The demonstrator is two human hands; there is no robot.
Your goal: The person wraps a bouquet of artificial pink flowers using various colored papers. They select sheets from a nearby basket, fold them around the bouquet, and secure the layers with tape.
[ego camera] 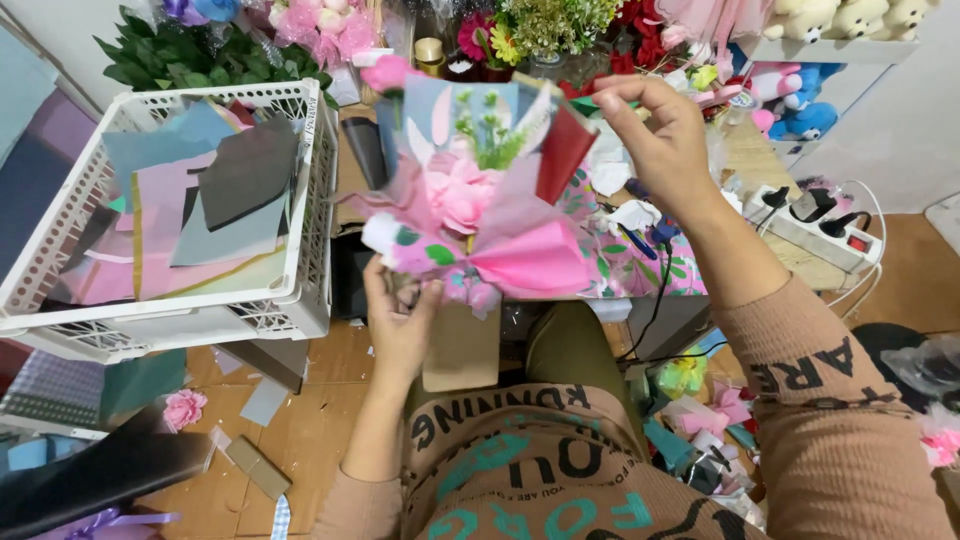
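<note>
Printed sweater fabric fills the lower frame, nearest the camera. Above it, the bouquet point(480, 215), pink wrapping around pink flowers and green sprigs, is held upright over the lap, in front of the cluttered table point(780, 255). Left hand point(398, 310) grips the base of the bouquet with fingers closed around the stem bundle. Right hand point(662, 135) pinches the upper right edge of the wrapping between thumb and fingertips. Left of the bouquet stands a white crate point(310, 240) holding paper sheets. Risk: a hard pull at the pinched edge could tear the thin paper; a loosened base grip could let the layers splay.
</note>
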